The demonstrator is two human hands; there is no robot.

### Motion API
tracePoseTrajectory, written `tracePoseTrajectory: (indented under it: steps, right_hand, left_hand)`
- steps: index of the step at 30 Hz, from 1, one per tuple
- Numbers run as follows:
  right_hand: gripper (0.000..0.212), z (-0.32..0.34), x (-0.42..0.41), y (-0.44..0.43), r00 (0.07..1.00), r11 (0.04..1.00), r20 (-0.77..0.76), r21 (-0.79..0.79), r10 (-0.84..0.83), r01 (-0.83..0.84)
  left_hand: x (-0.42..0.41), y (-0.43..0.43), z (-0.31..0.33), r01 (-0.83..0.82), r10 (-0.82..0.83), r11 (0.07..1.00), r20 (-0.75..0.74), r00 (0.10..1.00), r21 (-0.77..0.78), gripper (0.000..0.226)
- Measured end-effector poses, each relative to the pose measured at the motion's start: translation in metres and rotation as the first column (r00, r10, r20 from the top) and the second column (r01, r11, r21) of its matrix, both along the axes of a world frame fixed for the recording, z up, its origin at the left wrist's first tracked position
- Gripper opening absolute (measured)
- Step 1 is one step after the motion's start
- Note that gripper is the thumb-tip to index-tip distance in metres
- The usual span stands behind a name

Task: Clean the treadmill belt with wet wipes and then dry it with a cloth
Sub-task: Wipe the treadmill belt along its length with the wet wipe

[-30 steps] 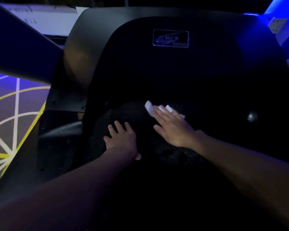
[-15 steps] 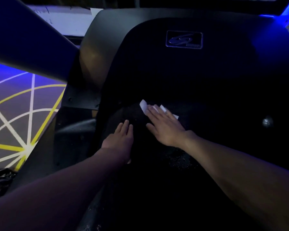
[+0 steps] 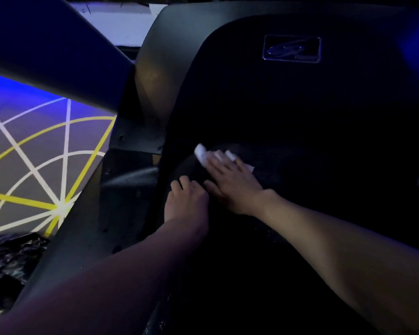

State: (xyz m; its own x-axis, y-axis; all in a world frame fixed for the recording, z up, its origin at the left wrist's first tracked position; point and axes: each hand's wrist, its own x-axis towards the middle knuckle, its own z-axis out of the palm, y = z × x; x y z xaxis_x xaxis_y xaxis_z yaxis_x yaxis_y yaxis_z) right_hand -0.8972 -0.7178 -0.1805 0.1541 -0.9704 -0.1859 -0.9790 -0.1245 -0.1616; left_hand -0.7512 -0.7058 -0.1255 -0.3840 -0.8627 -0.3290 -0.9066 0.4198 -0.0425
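The treadmill belt [image 3: 264, 250] is black and dim, running toward me from the motor cover. My right hand [image 3: 230, 182] lies flat with straight fingers on a white wet wipe [image 3: 201, 153], pressing it onto the belt near its front end. The wipe's corners show past my fingertips. My left hand [image 3: 186, 201] rests on the belt just left of the right one, its fingers bent down at the tips and holding nothing.
The black motor cover [image 3: 252, 93] with a logo badge [image 3: 292, 49] rises behind the belt. A slanted upright [image 3: 46, 52] crosses the upper left. The left side rail [image 3: 121, 201] borders the belt. Floor with yellow and white lines [image 3: 34, 170] lies left; a black bag [image 3: 7, 257] sits low left.
My right hand has slid the wipe leftward along the belt's front end, and my left hand now lies closer beside it. The view has shifted left.
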Motion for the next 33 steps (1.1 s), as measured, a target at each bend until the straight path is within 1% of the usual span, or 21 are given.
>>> tracePoseTrajectory:
  steps: [1,2,4,5,6,7,9,11,13,15,17,19,21,23,24,27,28,29,31,32,33]
  right_hand:
    - [0.062,0.001,0.001,-0.002,0.999,0.999,0.010,0.008,0.054,-0.054]
    - [0.060,0.002,-0.002,-0.006,0.999,0.999,0.000,0.007,0.045,-0.045]
    - [0.060,0.004,0.003,-0.012,0.988,0.988,0.027,-0.009,-0.151,0.151]
    - [0.061,0.002,0.011,-0.014,0.978,0.980,0.049,-0.008,-0.200,0.201]
    - [0.062,0.002,0.020,-0.014,0.986,0.989,0.076,-0.003,-0.150,0.150]
    - [0.061,0.000,0.027,-0.014,0.995,0.999,0.085,-0.001,-0.043,0.043]
    - [0.058,0.002,0.026,-0.014,0.989,0.993,0.092,0.008,0.115,-0.116]
    - [0.058,0.004,0.021,-0.020,0.997,1.000,0.066,0.010,0.026,-0.027]
    - [0.059,0.003,0.032,-0.020,0.998,0.999,0.043,0.016,-0.048,0.048]
    - [0.058,0.005,0.043,-0.019,0.994,0.995,0.048,0.037,0.095,-0.097]
    - [0.057,0.012,0.037,-0.018,0.976,0.981,0.130,0.060,0.174,-0.183]
    - [0.059,0.018,0.029,-0.018,0.971,0.996,0.236,0.069,0.034,-0.052]
    - [0.060,0.018,0.040,-0.015,0.972,0.998,0.232,0.061,-0.037,0.023]
    - [0.058,0.016,0.053,-0.011,0.977,0.995,0.206,0.063,0.061,-0.076]
    - [0.057,0.017,0.052,-0.009,0.965,0.990,0.242,0.075,0.101,-0.123]
    - [0.063,0.034,0.032,-0.009,0.909,0.988,0.401,0.046,0.116,-0.146]
    - [0.063,0.038,0.026,-0.009,0.907,0.990,0.405,0.015,0.119,-0.137]
    - [0.059,0.040,0.022,-0.010,0.917,0.990,0.375,-0.023,0.136,-0.137]
    - [0.045,0.039,0.019,-0.013,0.961,0.977,0.184,-0.096,0.204,-0.189]
    - [0.044,0.036,0.017,-0.015,0.973,0.973,0.087,-0.107,0.215,-0.206]
    - [0.046,0.031,0.013,-0.017,0.980,0.978,0.063,-0.106,0.189,-0.182]
  left_hand:
    - [-0.001,0.000,-0.001,-0.012,0.012,1.000,-0.006,1.000,0.002,0.067]
    - [-0.001,-0.001,-0.002,-0.022,0.023,0.999,-0.017,1.000,0.024,0.066]
    - [0.002,-0.003,-0.003,-0.039,0.043,0.995,-0.044,0.998,0.091,0.073]
    - [0.005,-0.004,-0.002,-0.031,0.039,0.991,-0.060,0.997,0.133,0.079]
    - [0.009,-0.004,-0.002,-0.018,0.031,0.986,-0.076,0.997,0.165,0.082]
    - [0.013,-0.003,-0.001,-0.012,0.030,0.983,-0.096,0.995,0.183,0.081]
    - [0.017,0.000,0.003,-0.019,0.039,0.987,-0.125,0.991,0.158,0.071]
    - [0.015,0.003,0.007,-0.014,0.020,0.997,-0.079,0.997,0.076,0.064]
    - [0.014,0.007,0.005,-0.043,0.051,0.996,-0.102,0.993,0.076,0.061]
    - [0.019,0.013,-0.002,-0.053,0.073,0.992,-0.182,0.981,0.113,0.071]
    - [0.025,0.021,-0.006,-0.060,0.106,0.981,-0.250,0.963,0.185,0.082]
    - [0.028,0.026,-0.005,-0.034,0.102,0.962,-0.245,0.964,0.269,0.089]
    - [0.032,0.025,-0.006,-0.003,0.080,0.944,-0.218,0.973,0.330,0.106]
    - [0.035,0.021,-0.005,0.001,0.075,0.926,-0.188,0.979,0.377,0.123]
    - [0.036,0.021,-0.004,0.005,0.068,0.921,-0.173,0.982,0.389,0.128]
    - [0.034,0.024,-0.002,0.005,0.045,0.933,-0.132,0.990,0.359,0.125]
    - [0.032,0.026,-0.001,0.005,0.042,0.939,-0.129,0.991,0.343,0.122]
    - [0.031,0.027,-0.002,0.005,0.040,0.943,-0.127,0.991,0.333,0.120]
    - [0.032,0.027,-0.004,0.005,0.032,0.948,-0.111,0.993,0.319,0.119]
    - [0.032,0.027,-0.004,-0.003,0.035,0.950,-0.094,0.995,0.313,0.119]
    - [0.032,0.027,-0.005,-0.007,0.032,0.952,-0.078,0.996,0.306,0.119]
